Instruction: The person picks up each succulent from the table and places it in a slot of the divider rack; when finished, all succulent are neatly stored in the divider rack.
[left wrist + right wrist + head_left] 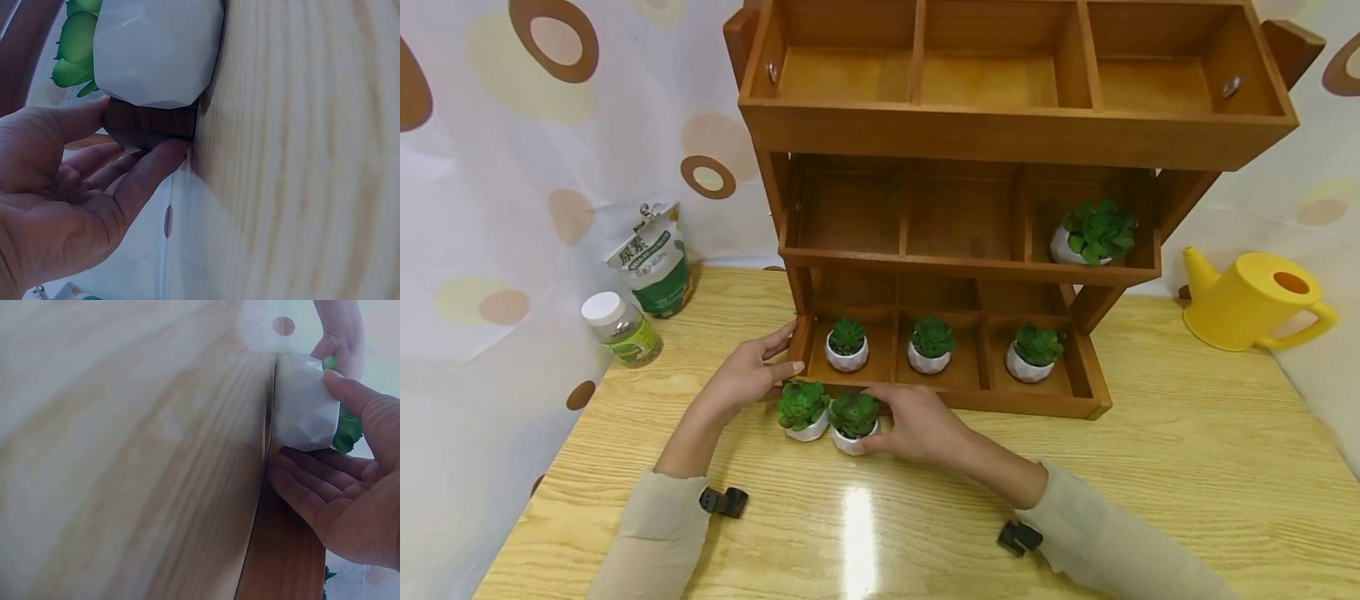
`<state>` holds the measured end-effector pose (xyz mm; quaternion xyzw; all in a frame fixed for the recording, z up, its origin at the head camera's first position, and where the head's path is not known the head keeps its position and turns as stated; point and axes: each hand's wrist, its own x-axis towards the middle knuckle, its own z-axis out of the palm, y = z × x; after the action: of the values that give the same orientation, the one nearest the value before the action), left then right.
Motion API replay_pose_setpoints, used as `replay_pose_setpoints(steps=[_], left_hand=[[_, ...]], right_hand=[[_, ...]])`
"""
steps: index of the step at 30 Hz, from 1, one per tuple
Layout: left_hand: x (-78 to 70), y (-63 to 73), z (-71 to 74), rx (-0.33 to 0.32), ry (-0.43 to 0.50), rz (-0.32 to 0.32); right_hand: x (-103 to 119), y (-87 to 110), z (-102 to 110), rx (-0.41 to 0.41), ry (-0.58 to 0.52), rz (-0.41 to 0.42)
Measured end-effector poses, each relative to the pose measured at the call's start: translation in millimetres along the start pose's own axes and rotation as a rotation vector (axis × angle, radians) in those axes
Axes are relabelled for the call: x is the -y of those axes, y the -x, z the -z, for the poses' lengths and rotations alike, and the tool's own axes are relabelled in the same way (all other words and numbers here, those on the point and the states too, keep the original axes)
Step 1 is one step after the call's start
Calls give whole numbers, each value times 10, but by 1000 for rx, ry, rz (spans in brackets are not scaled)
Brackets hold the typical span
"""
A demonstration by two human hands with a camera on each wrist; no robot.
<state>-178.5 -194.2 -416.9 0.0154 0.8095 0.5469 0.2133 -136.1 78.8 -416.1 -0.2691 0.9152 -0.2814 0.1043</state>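
My left hand [741,379] holds the front left corner of the brown wooden shelf rack [1022,402], its thumb and fingers on either side of the dark wood end [150,120] in the left wrist view. With my right hand [925,425] I grip a small succulent [853,414] in a white faceted pot [305,403], thumb in front and fingers behind. That pot stands at the rack's front edge. Close on its left, between my hands, is a second potted succulent [802,408]. Its pot fills the top of the left wrist view.
Potted succulents sit in the bottom tier's left [847,343], middle [931,343] and right [1033,352] compartments. Another plant [1097,233] occupies the middle tier's right compartment. A yellow watering can [1247,300] stands right; a white-capped jar [621,329] and a clipped pouch [655,267] stand left.
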Motion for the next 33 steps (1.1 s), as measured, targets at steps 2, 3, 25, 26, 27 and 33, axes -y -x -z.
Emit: replay_pose_setpoints(steps=[2, 3, 25, 26, 27, 33], left_hand=[[3, -2, 0, 1, -3, -2], [5, -1, 1, 1, -5, -2], [6, 9, 3, -4, -4, -4], [8, 9, 4, -3, -5, -4], [9, 12, 5, -4, -4, -1], [4, 0, 9, 6, -4, -13]], right_hand=[[-5, 13, 4, -3, -2, 1], [-10, 20, 5, -5, -2, -2], [-123, 219, 168, -48, -114, -37], [-128, 231, 179, -49, -128, -33], [-135, 243, 188, -51, -133, -23], [-182, 305, 259, -54, -214, -26]])
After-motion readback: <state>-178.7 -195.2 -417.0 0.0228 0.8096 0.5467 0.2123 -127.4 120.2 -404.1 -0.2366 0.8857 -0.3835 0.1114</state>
